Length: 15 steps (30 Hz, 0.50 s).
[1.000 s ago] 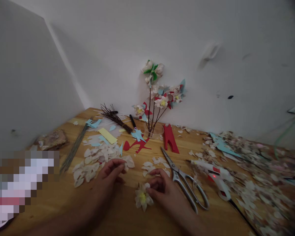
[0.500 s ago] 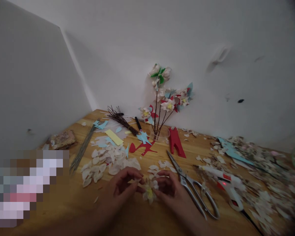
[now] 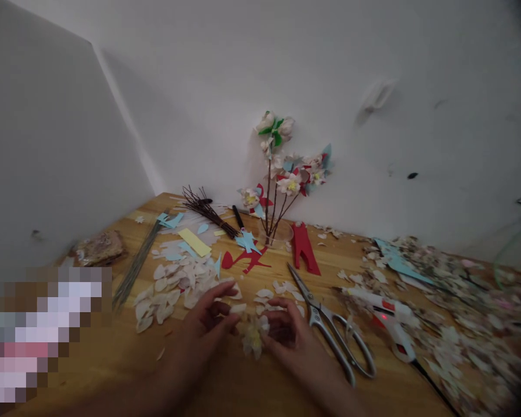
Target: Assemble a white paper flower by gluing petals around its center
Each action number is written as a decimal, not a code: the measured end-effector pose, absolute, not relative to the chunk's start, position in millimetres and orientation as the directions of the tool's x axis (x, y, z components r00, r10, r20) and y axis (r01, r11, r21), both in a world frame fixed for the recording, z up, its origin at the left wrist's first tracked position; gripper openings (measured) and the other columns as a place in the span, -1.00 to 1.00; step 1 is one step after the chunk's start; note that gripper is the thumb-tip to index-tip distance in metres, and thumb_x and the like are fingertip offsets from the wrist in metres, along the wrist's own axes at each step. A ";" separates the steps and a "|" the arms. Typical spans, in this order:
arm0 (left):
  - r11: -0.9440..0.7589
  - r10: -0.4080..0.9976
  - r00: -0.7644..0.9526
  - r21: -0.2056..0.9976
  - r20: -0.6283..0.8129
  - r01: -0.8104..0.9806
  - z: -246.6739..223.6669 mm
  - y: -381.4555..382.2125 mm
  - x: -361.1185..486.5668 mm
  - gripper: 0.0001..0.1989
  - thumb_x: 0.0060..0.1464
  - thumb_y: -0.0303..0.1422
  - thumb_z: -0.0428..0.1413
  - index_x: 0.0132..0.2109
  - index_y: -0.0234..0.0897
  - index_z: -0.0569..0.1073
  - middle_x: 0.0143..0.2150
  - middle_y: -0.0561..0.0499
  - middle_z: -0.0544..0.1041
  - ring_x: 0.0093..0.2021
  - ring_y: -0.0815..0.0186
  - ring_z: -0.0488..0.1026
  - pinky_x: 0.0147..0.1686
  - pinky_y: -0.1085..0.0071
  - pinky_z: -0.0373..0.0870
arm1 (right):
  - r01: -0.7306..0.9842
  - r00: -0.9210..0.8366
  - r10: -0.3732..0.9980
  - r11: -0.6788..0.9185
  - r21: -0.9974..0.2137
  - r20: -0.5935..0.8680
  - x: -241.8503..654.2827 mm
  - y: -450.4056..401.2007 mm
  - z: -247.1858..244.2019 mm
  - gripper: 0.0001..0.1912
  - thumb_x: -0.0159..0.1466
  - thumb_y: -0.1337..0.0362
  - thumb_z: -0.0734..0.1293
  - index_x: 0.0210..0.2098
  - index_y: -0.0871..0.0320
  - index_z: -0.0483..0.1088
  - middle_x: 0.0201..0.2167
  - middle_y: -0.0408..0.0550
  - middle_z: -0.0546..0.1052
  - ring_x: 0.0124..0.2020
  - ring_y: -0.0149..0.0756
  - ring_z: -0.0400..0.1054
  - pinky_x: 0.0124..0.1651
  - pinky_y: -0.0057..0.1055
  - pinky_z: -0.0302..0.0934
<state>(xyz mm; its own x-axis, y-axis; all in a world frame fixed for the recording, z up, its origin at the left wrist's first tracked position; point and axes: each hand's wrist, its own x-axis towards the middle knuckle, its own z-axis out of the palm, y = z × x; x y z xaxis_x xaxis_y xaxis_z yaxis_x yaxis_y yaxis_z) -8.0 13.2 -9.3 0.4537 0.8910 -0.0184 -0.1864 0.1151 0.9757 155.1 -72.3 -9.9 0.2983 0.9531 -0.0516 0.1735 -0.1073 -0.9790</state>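
My right hand (image 3: 289,333) pinches a handmade flower (image 3: 252,337) with pale petals and a yellow centre, low above the table. To the left of the flower, my left hand (image 3: 211,324) has its thumb and index finger apart. A white petal (image 3: 238,308) shows by those fingertips; I cannot tell whether they touch it. Beyond my left hand lies a heap of loose white petals (image 3: 184,279), and a few more petals (image 3: 264,294) lie just past the flower. Metal scissors (image 3: 325,318) rest beside my right hand, blades pointing away.
A white glue gun (image 3: 393,315) with a red light lies at the right, before heaped petals (image 3: 464,347). Finished flowers (image 3: 290,182) stand in a clear holder (image 3: 282,233) near the wall. Red card (image 3: 304,249), dark twigs (image 3: 211,211) and thin wires (image 3: 139,260) lie around.
My left hand has drawn back from the flower, its index finger lifting away from the thumb. My right hand still holds the flower. The whole view has shifted slightly.
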 end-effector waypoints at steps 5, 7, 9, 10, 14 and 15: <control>0.226 0.884 0.460 0.934 -0.078 -0.277 -6.1 20.0 -4.2 -0.41 -0.23 -0.41 0.30 0.00 -0.19 0.31 -0.37 0.12 0.49 -0.42 0.40 0.42 -0.44 0.46 0.36 | 0.505 0.326 0.943 -0.115 -0.856 0.066 160.6 -78.0 6.8 -0.50 0.04 0.33 0.35 -0.02 0.04 0.21 -0.08 -0.02 0.50 -0.02 -0.15 0.35 0.07 -0.13 0.14; 0.264 0.873 0.474 0.929 -0.116 -0.260 -2.4 19.6 -3.5 -0.37 -0.23 -0.40 0.30 0.03 -0.22 0.27 -0.42 0.14 0.48 -0.43 0.40 0.40 -0.45 0.47 0.34 | 0.554 0.341 0.935 -0.116 -0.824 0.098 166.8 -82.0 17.1 -0.51 0.05 0.30 0.36 -0.02 0.04 0.25 -0.02 -0.01 0.47 0.02 -0.12 0.32 0.09 -0.12 0.14; 0.279 0.863 0.487 0.930 -0.134 -0.239 0.8 17.9 -3.7 -0.35 -0.22 -0.38 0.30 0.05 -0.23 0.25 -0.46 0.16 0.46 -0.48 0.42 0.36 -0.50 0.49 0.30 | 0.571 0.381 0.920 -0.155 -0.806 0.093 179.7 -92.3 27.8 -0.54 0.06 0.22 0.36 -0.03 0.04 0.28 -0.02 0.01 0.47 0.00 -0.08 0.34 0.07 -0.09 0.16; 0.284 0.857 0.495 0.932 -0.141 -0.226 1.9 16.8 -4.1 -0.34 -0.22 -0.36 0.30 0.05 -0.23 0.24 -0.49 0.18 0.45 -0.50 0.42 0.34 -0.53 0.50 0.28 | 0.574 0.401 0.913 -0.186 -0.797 0.075 189.4 -101.1 32.6 -0.55 0.08 0.18 0.36 -0.03 0.04 0.31 -0.04 0.01 0.48 -0.02 -0.06 0.35 0.06 -0.08 0.18; 0.287 0.844 0.511 0.943 -0.165 -0.170 1.5 13.8 -5.7 -0.41 -0.18 -0.32 0.28 0.04 -0.19 0.28 -0.52 0.20 0.41 -0.54 0.44 0.30 -0.56 0.53 0.21 | 0.548 0.374 0.922 -0.305 -0.779 -0.098 247.8 -157.3 43.4 -0.65 0.04 0.10 0.41 -0.17 -0.01 0.46 -0.17 0.00 0.57 -0.15 -0.07 0.45 -0.07 -0.19 0.32; 0.281 0.840 0.516 0.948 -0.167 -0.151 0.4 13.5 -5.8 -0.43 -0.17 -0.32 0.28 0.03 -0.18 0.29 -0.52 0.20 0.41 -0.55 0.45 0.30 -0.56 0.53 0.19 | 0.542 0.415 0.905 -0.331 -0.772 -0.096 265.0 -172.6 43.7 -0.68 -0.01 0.08 0.43 -0.25 -0.01 0.50 -0.25 -0.01 0.59 -0.23 -0.07 0.48 -0.14 -0.23 0.36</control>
<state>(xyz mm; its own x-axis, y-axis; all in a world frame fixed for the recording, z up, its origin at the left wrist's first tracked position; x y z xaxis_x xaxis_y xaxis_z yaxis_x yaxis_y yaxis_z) -5.8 13.5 0.4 0.5160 0.8402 -0.1669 -0.1505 0.2807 0.9479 265.0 -172.6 43.7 0.4149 0.9048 -0.0959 0.5424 -0.3306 -0.7724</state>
